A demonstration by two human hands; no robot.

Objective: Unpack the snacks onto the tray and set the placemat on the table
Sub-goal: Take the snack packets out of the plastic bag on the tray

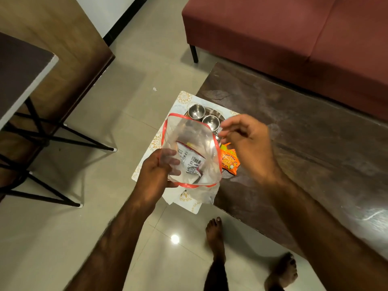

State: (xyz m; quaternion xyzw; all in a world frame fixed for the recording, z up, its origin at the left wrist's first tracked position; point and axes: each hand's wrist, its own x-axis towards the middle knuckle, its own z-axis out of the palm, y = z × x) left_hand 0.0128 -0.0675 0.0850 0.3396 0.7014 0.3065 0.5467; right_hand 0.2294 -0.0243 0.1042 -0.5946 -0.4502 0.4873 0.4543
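Observation:
My left hand [156, 173] grips the edge of a clear plastic bag [189, 133] with an orange rim, held open above the table's near corner. Inside the bag lies a snack packet [190, 161] with a barcode. My right hand [245, 141] hovers beside the bag's mouth, fingers loosely curled, holding nothing. An orange snack packet [230, 161] lies below on the steel tray [214, 113], mostly hidden by the bag. Two small steel bowls [196, 111] [211, 122] stand on the tray. A white placemat with gold flowers [184, 98] lies under the tray, hanging over the table's corner.
The dark wooden coffee table [294, 133] runs to the right, with a maroon sofa [294, 28] behind it. A desk with black metal legs [31, 133] stands at the left. My bare feet [216, 234] are on the tiled floor [130, 91].

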